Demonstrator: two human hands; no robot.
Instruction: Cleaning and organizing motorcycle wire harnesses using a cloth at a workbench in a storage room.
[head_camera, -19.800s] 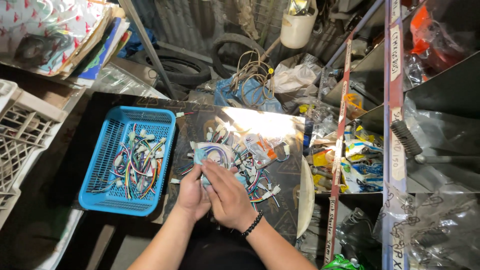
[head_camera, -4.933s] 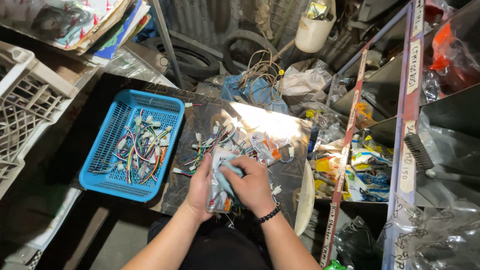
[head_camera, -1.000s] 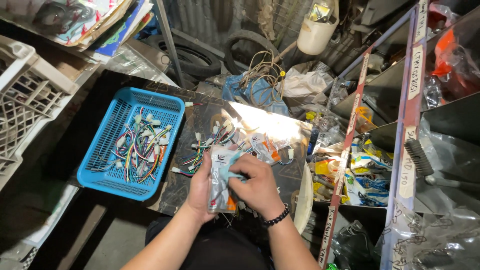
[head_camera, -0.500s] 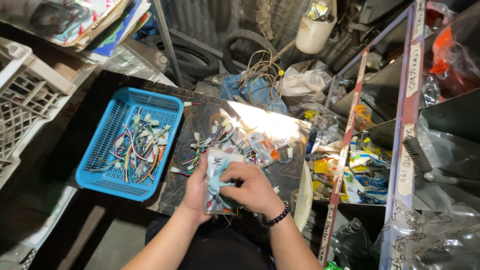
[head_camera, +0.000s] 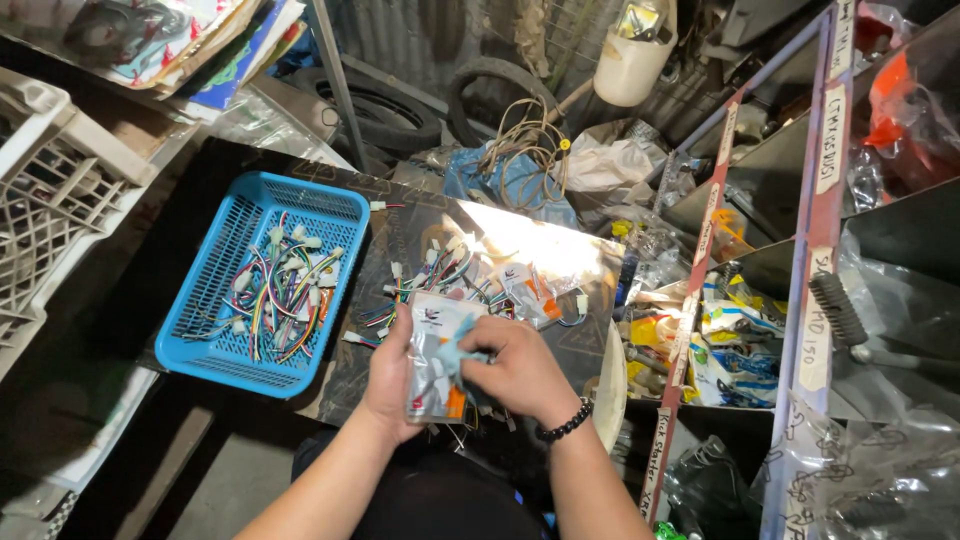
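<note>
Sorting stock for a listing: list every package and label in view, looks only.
Clear plastic packet with orange corner: flat, held in both hands.
Similar clear packets: flat on the dark board.
White paper label strips: along the rack's blue upright.
Yellow-blue printed bags: crumpled in the shelf.

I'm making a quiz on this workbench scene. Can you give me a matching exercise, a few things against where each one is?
Things:
1. blue basket
2. clear packet
3. white crate
4. bead bracelet

Places:
A. at the far left edge
B. on the right wrist
C. held in the left hand
D. on the dark board, left of the hands

Pairs: 1-D, 2-C, 3-A, 4-B
</note>
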